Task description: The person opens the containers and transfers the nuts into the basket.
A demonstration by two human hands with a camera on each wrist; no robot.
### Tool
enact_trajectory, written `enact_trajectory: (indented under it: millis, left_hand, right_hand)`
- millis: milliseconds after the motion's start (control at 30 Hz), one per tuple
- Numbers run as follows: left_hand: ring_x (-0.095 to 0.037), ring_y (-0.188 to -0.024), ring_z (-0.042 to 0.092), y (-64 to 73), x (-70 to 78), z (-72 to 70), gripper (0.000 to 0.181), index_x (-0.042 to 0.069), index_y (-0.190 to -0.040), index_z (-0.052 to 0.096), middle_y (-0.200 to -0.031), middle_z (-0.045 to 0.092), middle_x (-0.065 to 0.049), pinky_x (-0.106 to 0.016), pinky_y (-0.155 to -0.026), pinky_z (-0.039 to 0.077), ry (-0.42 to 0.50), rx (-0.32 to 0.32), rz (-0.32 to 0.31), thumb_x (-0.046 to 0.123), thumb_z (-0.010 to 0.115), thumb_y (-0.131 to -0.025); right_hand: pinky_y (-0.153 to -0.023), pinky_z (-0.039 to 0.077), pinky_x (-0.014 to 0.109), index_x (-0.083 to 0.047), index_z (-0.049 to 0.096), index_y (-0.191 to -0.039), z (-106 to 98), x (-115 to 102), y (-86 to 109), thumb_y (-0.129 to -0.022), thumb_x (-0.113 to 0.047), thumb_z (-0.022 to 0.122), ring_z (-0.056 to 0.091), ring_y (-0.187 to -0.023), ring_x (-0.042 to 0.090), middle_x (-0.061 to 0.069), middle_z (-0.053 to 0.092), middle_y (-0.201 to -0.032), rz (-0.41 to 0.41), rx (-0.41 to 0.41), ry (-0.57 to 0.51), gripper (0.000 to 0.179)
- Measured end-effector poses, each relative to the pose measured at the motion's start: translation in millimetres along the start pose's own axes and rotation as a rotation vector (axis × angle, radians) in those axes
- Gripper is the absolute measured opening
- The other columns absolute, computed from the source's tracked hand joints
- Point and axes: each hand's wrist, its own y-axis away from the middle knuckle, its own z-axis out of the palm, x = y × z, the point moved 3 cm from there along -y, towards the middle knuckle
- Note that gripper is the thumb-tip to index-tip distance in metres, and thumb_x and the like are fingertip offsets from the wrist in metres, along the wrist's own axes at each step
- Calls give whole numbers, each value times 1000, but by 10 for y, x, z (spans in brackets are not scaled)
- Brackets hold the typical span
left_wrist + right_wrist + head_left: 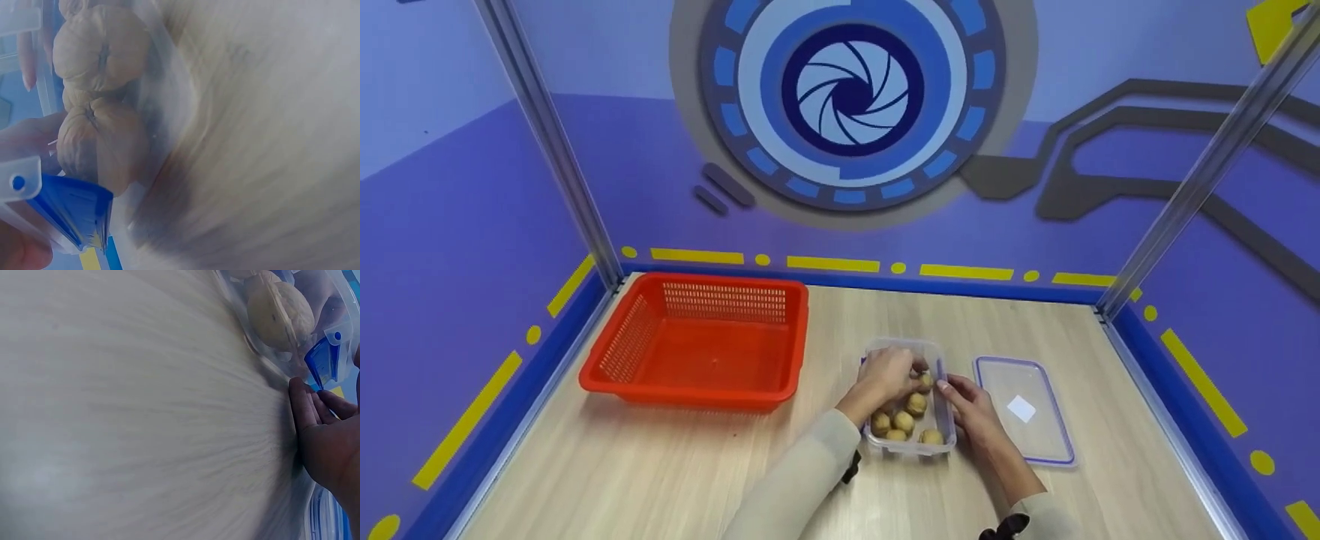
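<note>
A clear plastic food box (911,448) with blue clips stands on the table, several walnuts (916,405) inside it. My left hand (887,375) reaches over its left wall, fingers curled at a walnut (925,382) near the far right side and pinching it. Through the box wall, the left wrist view shows walnuts (101,48) close up, with fingertips beyond them. My right hand (976,412) rests against the box's right side, thumb at the rim. Its fingers (304,405) lie fairly straight beside the box corner in the right wrist view.
A red plastic basket (694,397) with slotted walls stands at the left with nothing in it. Right of the box lies a clear lid (1035,435) with a purple-blue edge and a white square label (1021,409). Printed panels (840,240) enclose the table's back and sides.
</note>
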Motion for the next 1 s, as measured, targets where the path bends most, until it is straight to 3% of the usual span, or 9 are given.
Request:
enact_trajectory:
  millis: [167, 300, 467, 533, 800, 1000]
  left_hand:
    - [-11, -106, 70, 19, -20, 29, 26, 31, -119, 80, -112, 77, 16, -36, -94, 56, -53, 21, 16, 42, 79, -96]
    - [-14, -114, 70, 24, -3, 67, 32, 32, -128, 78, -121, 75, 16, -39, -99, 55, -83, -18, 14, 42, 78, -97]
    - [-11, -102, 71, 9, 25, 60, 27, 32, -121, 81, -112, 77, 16, -37, -92, 57, -126, -23, 24, 42, 79, -97]
    - [-10, -98, 71, 2, 33, 45, 23, 31, -116, 81, -107, 77, 16, -36, -89, 58, -120, -6, 28, 42, 79, -96]
    - [-10, -110, 69, 16, 56, 27, 27, 31, -126, 79, -118, 76, 15, -38, -99, 55, -37, -30, 41, 36, 77, -99]
    - [-8, -93, 66, 14, 32, 19, 15, 29, -111, 80, -103, 75, 16, -38, -92, 55, -9, -27, 35, 36, 78, -98]
  right_hand:
    - [-94, 58, 39, 6, 57, -143, 39, 26, 10, -104, -24, 71, 60, -124, 33, 22, 62, -138, -7, -6, -46, 51]
    - [-96, 57, 37, 5, 57, -143, 21, 25, 39, -104, -25, 70, 60, -125, 32, 21, 62, -139, 5, 5, -18, 51]
    - [-101, 54, 39, 3, 57, -145, -5, -5, 40, -104, -29, 71, 59, -127, 32, 21, 61, -141, 7, 7, -8, 53]
    - [-101, 54, 39, 3, 57, -145, -13, -16, 29, -104, -30, 70, 59, -127, 32, 21, 62, -140, 1, 7, -10, 54]
    - [-100, 54, 38, 2, 57, -145, -47, -7, 33, -104, -33, 70, 59, -126, 30, 20, 61, -140, 8, 10, 17, 56]
    - [-98, 55, 36, 3, 55, -146, -30, 8, 18, -104, -31, 71, 59, -126, 30, 21, 60, -142, 16, -3, -22, 56]
